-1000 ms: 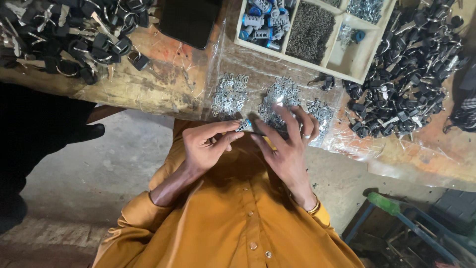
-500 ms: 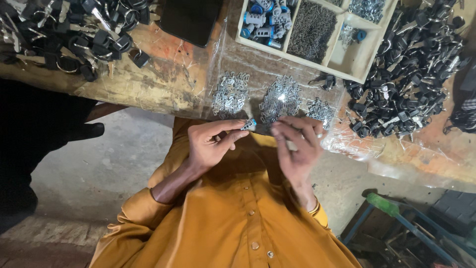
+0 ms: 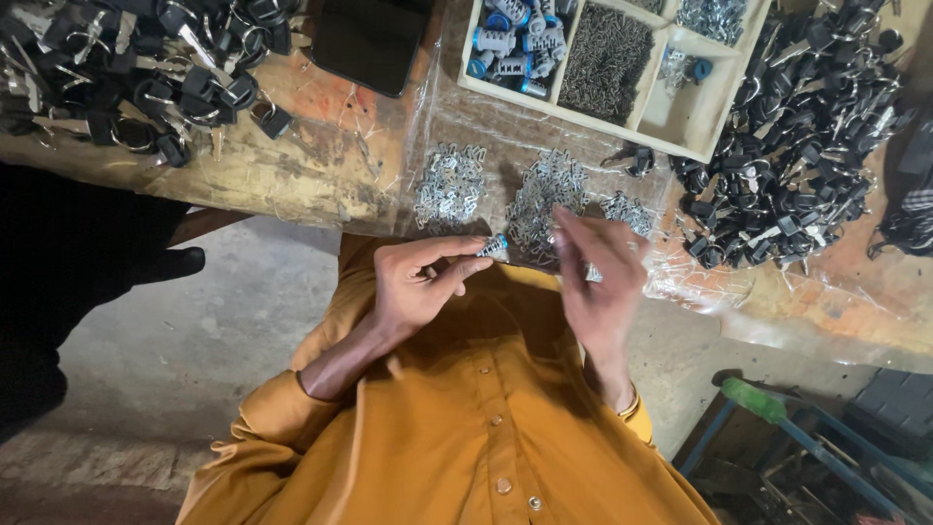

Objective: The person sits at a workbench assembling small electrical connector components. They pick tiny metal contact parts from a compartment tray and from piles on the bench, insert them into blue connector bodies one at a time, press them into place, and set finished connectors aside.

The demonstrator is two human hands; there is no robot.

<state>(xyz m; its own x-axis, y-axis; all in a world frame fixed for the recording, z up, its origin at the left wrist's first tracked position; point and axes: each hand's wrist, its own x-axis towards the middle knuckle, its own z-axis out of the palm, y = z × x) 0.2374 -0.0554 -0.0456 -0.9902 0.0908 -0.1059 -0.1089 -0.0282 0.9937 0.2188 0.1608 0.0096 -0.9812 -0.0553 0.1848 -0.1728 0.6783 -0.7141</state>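
- At ten o'clock on the worn wooden workbench [image 3: 292, 160], a heap of black-headed keys and rings [image 3: 126, 68] is lying well apart from both hands.
- The left hand [image 3: 418, 287] is curling nearly closed at the bench's near edge, thumb and forefinger pinching a small silvery metal cylinder with a blue end [image 3: 496, 246].
- That cylinder is sticking out of the pinch towards two o'clock, its long axis running roughly from the fingertips up and right, and its blue tip is facing the other hand.
- The three loose piles of small silvery metal clips [image 3: 452, 190] are lying on clear plastic sheeting at twelve o'clock from the cylinder, just beyond it.
- The right hand [image 3: 603, 282] is hovering at three o'clock from the cylinder, near but not touching it; it is blurred, fingers spread and loosely open, and I cannot tell whether it is carrying anything tiny.
- The pale wooden divided tray [image 3: 680, 122] with blue-and-grey cylinders is sitting at one o'clock, farther back.
- The left hand is therefore nearer: it is already gripping the piece.
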